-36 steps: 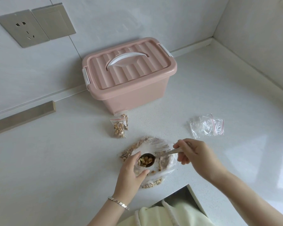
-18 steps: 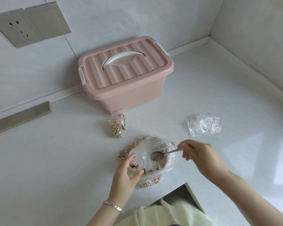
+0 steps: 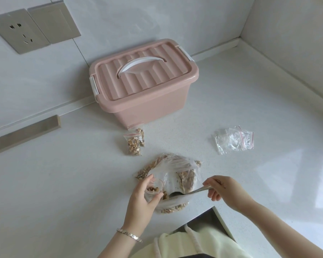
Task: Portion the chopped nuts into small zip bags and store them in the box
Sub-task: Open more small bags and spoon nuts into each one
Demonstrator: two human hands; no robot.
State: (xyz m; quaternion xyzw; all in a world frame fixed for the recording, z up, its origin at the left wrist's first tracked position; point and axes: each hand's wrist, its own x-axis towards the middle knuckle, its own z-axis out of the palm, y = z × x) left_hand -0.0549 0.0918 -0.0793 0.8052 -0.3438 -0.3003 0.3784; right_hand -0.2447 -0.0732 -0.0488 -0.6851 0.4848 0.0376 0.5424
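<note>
**Desk:** What does the head view give you?

**Me:** My left hand (image 3: 140, 200) is curled round one small bag (image 3: 155, 183). Its mouth is held open and faces up, with a few nuts (image 3: 152, 189) inside. It sits over the near-left part of the big bag (image 3: 175, 164), close to the near edge of the counter (image 3: 64, 183).

**Desk:** And the right?

**Me:** My right hand (image 3: 225, 192) pinches the handle of one spoon (image 3: 191, 192). The spoon's long axis runs left to right. The handle is to the right, and the bowl points left at the small bag, just beside it and inside the big bag.

**Desk:** Count the rest.

**Me:** Two filled bags (image 3: 134, 145) overlap just in front of the box (image 3: 153, 110), red zips at their far ends. The empty bags (image 3: 233, 139) lie in a heap to the right, well apart. I see two red zips there but can't count the bags for sure. There is one box, far centre by the wall, with its lid (image 3: 144, 79) on. Its long axis runs left to right, with the right end a little farther off.
</note>
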